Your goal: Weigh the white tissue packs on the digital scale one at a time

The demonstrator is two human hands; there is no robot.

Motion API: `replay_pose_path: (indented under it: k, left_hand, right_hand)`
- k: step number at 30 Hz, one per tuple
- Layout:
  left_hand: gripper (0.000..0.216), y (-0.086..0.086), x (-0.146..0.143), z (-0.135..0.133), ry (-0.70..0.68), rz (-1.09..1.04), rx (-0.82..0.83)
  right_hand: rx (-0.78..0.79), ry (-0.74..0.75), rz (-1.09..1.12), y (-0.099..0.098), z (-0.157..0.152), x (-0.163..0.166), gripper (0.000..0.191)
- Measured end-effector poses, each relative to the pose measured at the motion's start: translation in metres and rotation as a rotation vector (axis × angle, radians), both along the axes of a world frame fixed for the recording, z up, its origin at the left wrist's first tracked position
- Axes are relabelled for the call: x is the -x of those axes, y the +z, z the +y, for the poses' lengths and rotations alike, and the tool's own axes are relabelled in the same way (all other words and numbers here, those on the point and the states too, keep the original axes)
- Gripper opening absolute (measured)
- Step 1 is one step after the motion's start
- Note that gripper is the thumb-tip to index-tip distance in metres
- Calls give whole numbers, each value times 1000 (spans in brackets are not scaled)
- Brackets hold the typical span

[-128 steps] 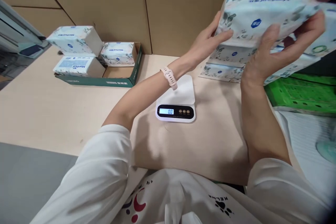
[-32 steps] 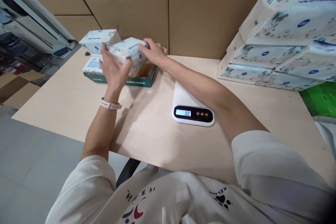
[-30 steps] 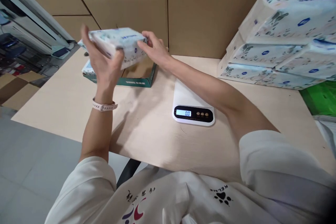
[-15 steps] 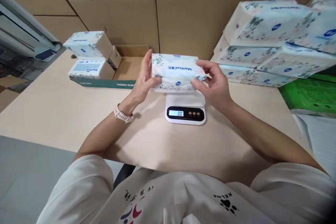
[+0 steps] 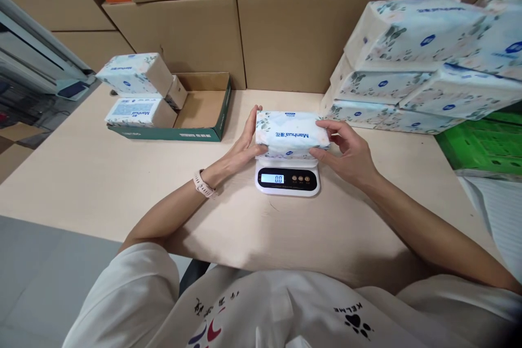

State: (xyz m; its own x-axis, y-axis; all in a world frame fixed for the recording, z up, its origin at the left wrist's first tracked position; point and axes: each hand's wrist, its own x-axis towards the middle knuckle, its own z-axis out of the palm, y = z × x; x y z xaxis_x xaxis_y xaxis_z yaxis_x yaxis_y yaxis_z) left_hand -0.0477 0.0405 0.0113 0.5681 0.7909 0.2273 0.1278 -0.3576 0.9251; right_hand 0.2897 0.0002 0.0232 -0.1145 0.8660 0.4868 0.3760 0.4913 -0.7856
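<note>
A pack of tissues (image 5: 290,131), white and pale blue with a leaf print, is held level between my two hands. My left hand (image 5: 248,138) grips its left end, thumb on the front edge. At the other end my right hand (image 5: 346,149) grips with fingers on top and thumb in front. Directly under the pack is a white digital kitchen scale (image 5: 288,191), its lit display reading 0.0. The pack covers most of the weighing plate; whether it touches the plate I cannot tell.
At the left, a low green-sided cardboard tray (image 5: 199,134) holds several tissue packs (image 5: 134,76). More packs (image 5: 424,38) are stacked high at the right, near a green plastic crate (image 5: 485,144). Large cardboard boxes (image 5: 285,38) wall off the table's back edge.
Both hands have brought the tissue pack down and slightly right, over the scale. The display still reads 0.0.
</note>
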Motion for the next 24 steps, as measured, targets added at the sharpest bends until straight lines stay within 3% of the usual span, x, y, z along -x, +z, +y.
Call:
replay_pose_path:
  k: [6, 9, 12, 17, 21, 24]
  left_hand:
    - [136, -8, -2, -6, 42, -11, -5]
    - [128, -8, -3, -16, 188, -109, 77]
    - [117, -10, -3, -25, 404, -291, 237]
    - [99, -21, -3, -24, 657, -459, 393]
    - [73, -29, 0, -19, 641, -448, 339]
    - [71, -32, 2, -18, 620, -438, 296]
  right_hand:
    - [-77, -114, 138, -9, -6, -1, 59]
    - [-80, -274, 289, -19, -15, -4, 50]
    - [30, -372, 396, -31, -17, -7, 58]
    - [167, -314, 454, -46, -9, -13, 60]
    - [239, -252, 404, -54, -4, -17, 57]
    - [253, -240, 373, -57, -3, -19, 58]
